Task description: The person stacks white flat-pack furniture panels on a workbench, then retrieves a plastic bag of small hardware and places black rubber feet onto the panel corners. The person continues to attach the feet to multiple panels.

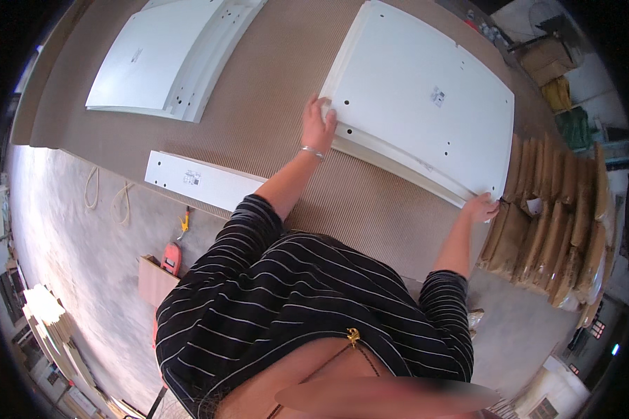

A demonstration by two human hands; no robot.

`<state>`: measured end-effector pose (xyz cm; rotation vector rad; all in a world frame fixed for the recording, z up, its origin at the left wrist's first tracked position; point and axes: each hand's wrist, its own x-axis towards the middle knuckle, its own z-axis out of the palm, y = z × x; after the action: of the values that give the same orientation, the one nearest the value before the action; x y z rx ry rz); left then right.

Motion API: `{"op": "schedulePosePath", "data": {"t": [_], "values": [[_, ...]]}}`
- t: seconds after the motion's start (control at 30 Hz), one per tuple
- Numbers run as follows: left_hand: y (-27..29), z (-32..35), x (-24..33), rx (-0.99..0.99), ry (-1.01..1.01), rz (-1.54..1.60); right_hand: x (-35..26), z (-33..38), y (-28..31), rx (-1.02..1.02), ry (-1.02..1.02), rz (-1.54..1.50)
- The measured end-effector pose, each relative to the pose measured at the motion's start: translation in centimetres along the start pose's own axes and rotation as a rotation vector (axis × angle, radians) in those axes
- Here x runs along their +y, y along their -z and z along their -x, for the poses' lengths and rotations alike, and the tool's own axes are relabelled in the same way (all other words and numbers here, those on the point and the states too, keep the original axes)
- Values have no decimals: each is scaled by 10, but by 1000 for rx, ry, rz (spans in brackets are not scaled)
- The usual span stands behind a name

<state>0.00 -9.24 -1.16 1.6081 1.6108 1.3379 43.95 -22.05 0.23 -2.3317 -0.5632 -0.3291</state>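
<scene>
A stack of large white panels with small drilled holes and a printed label lies at the right of the corrugated-cardboard-covered table. At its near left corner, my left hand grips the edge of the top panel, thumb and fingers bent around it. My right hand has hold of the near right corner, its fingertips curled over the edge. Below the top panel, the edge of another white panel shows. The undersides of both hands' grips are hidden.
Another stack of white panels lies at the far left. A narrow white board sits along the near edge, beside my left forearm. Brown-wrapped flat packages stand off the table's right side. A red and yellow tool is below the left edge.
</scene>
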Motion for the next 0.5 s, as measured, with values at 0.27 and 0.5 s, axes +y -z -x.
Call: {"op": "schedulePosePath", "data": {"t": [0.27, 0.5], "values": [[198, 35, -81, 227, 168, -183, -59, 202, 39, -420, 536, -221], [344, 97, -156, 527, 281, -460, -191, 393, 52, -1423, 1086, -517]]}}
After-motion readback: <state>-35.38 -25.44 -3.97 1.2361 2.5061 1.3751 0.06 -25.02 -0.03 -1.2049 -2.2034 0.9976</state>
